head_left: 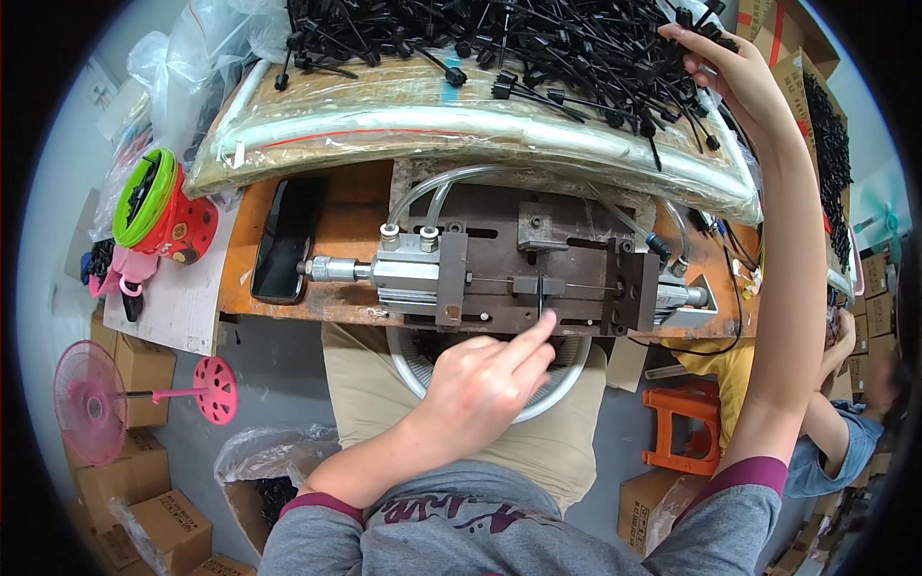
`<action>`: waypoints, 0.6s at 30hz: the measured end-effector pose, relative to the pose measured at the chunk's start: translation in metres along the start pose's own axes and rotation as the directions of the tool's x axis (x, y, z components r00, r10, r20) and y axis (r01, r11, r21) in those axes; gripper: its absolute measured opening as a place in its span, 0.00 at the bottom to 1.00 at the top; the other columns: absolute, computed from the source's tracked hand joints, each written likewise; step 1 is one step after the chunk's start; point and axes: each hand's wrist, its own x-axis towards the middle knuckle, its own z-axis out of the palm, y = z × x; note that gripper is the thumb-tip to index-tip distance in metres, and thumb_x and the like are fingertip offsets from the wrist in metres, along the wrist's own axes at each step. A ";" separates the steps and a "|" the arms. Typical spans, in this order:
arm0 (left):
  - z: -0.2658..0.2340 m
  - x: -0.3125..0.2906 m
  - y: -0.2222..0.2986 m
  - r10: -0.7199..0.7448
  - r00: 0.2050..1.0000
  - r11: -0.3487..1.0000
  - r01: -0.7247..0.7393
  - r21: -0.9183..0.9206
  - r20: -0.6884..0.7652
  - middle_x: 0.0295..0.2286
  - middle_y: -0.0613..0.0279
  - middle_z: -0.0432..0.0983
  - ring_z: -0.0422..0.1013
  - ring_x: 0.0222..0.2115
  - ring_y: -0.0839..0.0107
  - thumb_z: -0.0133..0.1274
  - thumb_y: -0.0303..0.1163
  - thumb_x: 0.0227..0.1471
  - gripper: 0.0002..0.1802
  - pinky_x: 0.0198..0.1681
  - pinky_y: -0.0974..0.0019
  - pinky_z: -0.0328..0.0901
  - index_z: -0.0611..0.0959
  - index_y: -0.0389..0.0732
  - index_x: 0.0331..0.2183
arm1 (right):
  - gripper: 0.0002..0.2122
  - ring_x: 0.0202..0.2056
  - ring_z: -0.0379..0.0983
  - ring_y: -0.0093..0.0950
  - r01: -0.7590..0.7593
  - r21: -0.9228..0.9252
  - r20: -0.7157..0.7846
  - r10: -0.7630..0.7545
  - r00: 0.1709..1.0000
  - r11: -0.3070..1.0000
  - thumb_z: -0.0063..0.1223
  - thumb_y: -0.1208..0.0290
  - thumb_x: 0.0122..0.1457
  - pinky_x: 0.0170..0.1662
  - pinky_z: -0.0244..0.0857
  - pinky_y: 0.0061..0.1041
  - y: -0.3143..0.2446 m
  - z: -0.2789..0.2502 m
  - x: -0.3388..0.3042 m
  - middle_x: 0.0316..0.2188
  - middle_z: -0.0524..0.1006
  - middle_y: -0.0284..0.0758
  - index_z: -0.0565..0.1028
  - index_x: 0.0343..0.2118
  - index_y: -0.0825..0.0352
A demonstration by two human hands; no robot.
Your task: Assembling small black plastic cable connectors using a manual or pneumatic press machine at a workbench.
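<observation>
My left hand [485,384] reaches up from my lap to a metal pneumatic jig [538,274] bolted to the orange bench. Its thumb and forefinger pinch a thin black plastic piece [542,296] that stands in the jig's middle slot. My right hand [725,72] is stretched far up to the right into a big pile of black plastic pieces [538,43] lying on a plastic-wrapped board [461,130]. Its fingers curl around a few of them at the pile's edge.
A dark phone [283,240] lies left of the jig. A red and green container [158,206] stands at the far left, a pink fan [91,403] on the floor below. A white basket [576,379] rests on my lap. An orange stool [687,432], cardboard boxes and another person [845,422] are at the right.
</observation>
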 end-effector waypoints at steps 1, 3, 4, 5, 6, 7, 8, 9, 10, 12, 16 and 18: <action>-0.006 0.000 0.004 -0.011 0.998 0.999 0.014 -0.046 0.060 0.48 0.54 0.78 0.73 0.20 0.68 0.68 0.33 0.38 0.18 0.26 0.70 0.69 0.83 0.37 0.34 | 0.16 0.28 0.68 0.11 0.029 0.028 -0.012 -0.029 1.000 0.999 0.58 0.64 0.61 0.32 0.63 0.10 -0.001 -0.003 -0.002 0.30 0.76 0.24 0.79 0.47 0.70; -0.019 0.000 0.013 -0.036 0.981 0.989 0.062 -0.132 0.188 0.49 0.55 0.77 0.73 0.20 0.68 0.69 0.37 0.39 0.21 0.26 0.70 0.69 0.83 0.37 0.36 | 0.16 0.28 0.67 0.11 0.082 0.091 -0.031 -0.080 0.996 0.992 0.58 0.65 0.62 0.32 0.63 0.10 -0.009 0.003 -0.014 0.30 0.75 0.23 0.79 0.48 0.70; -0.022 0.002 0.015 -0.045 0.981 0.986 0.074 -0.150 0.187 0.50 0.54 0.76 0.74 0.22 0.72 0.71 0.39 0.38 0.27 0.27 0.71 0.70 0.84 0.38 0.41 | 0.15 0.26 0.65 0.11 0.071 0.107 -0.129 -0.057 0.990 0.992 0.57 0.65 0.62 0.30 0.61 0.12 -0.017 0.011 -0.022 0.25 0.73 0.22 0.80 0.45 0.71; -0.023 0.004 0.014 -0.078 0.988 0.968 0.108 -0.228 0.134 0.50 0.54 0.76 0.75 0.23 0.73 0.72 0.39 0.37 0.29 0.27 0.72 0.71 0.83 0.38 0.43 | 0.14 0.25 0.65 0.11 0.072 0.124 -0.099 -0.060 0.993 0.990 0.57 0.65 0.62 0.29 0.59 0.12 -0.020 0.010 -0.032 0.24 0.72 0.22 0.80 0.44 0.71; -0.024 0.007 0.012 -0.122 0.989 0.942 0.141 -0.305 0.081 0.50 0.54 0.76 0.75 0.24 0.75 0.72 0.38 0.37 0.31 0.28 0.73 0.71 0.83 0.38 0.45 | 0.14 0.25 0.65 0.10 0.074 0.141 -0.062 -0.066 0.996 0.987 0.56 0.65 0.62 0.29 0.58 0.12 -0.023 0.009 -0.038 0.23 0.72 0.22 0.80 0.43 0.71; -0.025 0.010 0.010 -0.168 0.985 0.909 0.166 -0.382 0.030 0.50 0.54 0.76 0.76 0.24 0.76 0.73 0.38 0.36 0.34 0.28 0.73 0.72 0.82 0.38 0.47 | 0.13 0.24 0.64 0.10 0.074 0.157 -0.026 -0.071 0.997 0.985 0.56 0.65 0.62 0.28 0.57 0.12 -0.024 0.010 -0.047 0.21 0.71 0.23 0.80 0.41 0.71; -0.031 0.016 0.007 -0.230 0.973 0.880 0.208 -0.428 -0.001 0.49 0.52 0.76 0.77 0.27 0.78 0.74 0.36 0.34 0.39 0.30 0.74 0.74 0.80 0.37 0.50 | 0.13 0.22 0.63 0.10 0.087 0.135 -0.062 -0.080 0.995 0.987 0.56 0.63 0.62 0.26 0.53 0.11 -0.033 0.026 -0.063 0.19 0.71 0.24 0.79 0.38 0.71; -0.034 0.018 0.001 -0.225 0.974 0.849 0.176 -0.497 -0.039 0.52 0.50 0.73 0.77 0.31 0.75 0.74 0.32 0.34 0.44 0.32 0.74 0.75 0.75 0.35 0.55 | 0.14 0.20 0.63 0.11 0.111 0.134 -0.050 -0.105 0.993 0.985 0.58 0.63 0.60 0.24 0.54 0.11 -0.044 0.041 -0.082 0.22 0.72 0.26 0.78 0.38 0.71; -0.036 0.021 -0.003 -0.305 0.951 0.728 0.196 -0.657 -0.055 0.55 0.47 0.69 0.77 0.34 0.72 0.73 0.30 0.37 0.46 0.32 0.73 0.75 0.71 0.33 0.57 | 0.14 0.20 0.67 0.13 0.084 0.180 -0.032 -0.080 0.996 0.980 0.60 0.63 0.57 0.22 0.59 0.13 -0.050 0.054 -0.097 0.24 0.76 0.28 0.79 0.37 0.71; -0.046 0.031 -0.003 -0.430 0.902 0.364 0.143 -0.920 -0.030 0.58 0.45 0.63 0.76 0.37 0.70 0.68 0.23 0.43 0.44 0.36 0.71 0.76 0.66 0.31 0.60 | 0.12 0.19 0.70 0.15 -0.029 0.260 0.050 0.017 0.999 0.965 0.63 0.65 0.54 0.20 0.64 0.14 -0.062 0.073 -0.127 0.26 0.78 0.30 0.79 0.34 0.71; -0.053 0.039 -0.014 -0.362 0.921 -0.037 0.142 -0.989 0.146 0.54 0.46 0.68 0.76 0.41 0.67 0.58 0.16 0.52 0.34 0.40 0.69 0.76 0.67 0.31 0.60 | 0.06 0.19 0.72 0.18 -0.193 0.347 0.347 0.066 0.935 0.918 0.63 0.76 0.52 0.19 0.65 0.15 -0.055 0.091 -0.171 0.28 0.76 0.34 0.77 0.31 0.72; -0.062 0.041 -0.002 -0.390 0.875 0.073 0.339 -0.938 0.286 0.47 0.40 0.74 0.78 0.36 0.64 0.57 0.22 0.53 0.26 0.35 0.67 0.78 0.74 0.26 0.53 | 0.05 0.19 0.72 0.20 -0.239 0.409 0.392 0.067 0.918 0.881 0.63 0.79 0.51 0.19 0.64 0.16 -0.048 0.100 -0.188 0.29 0.76 0.36 0.78 0.30 0.73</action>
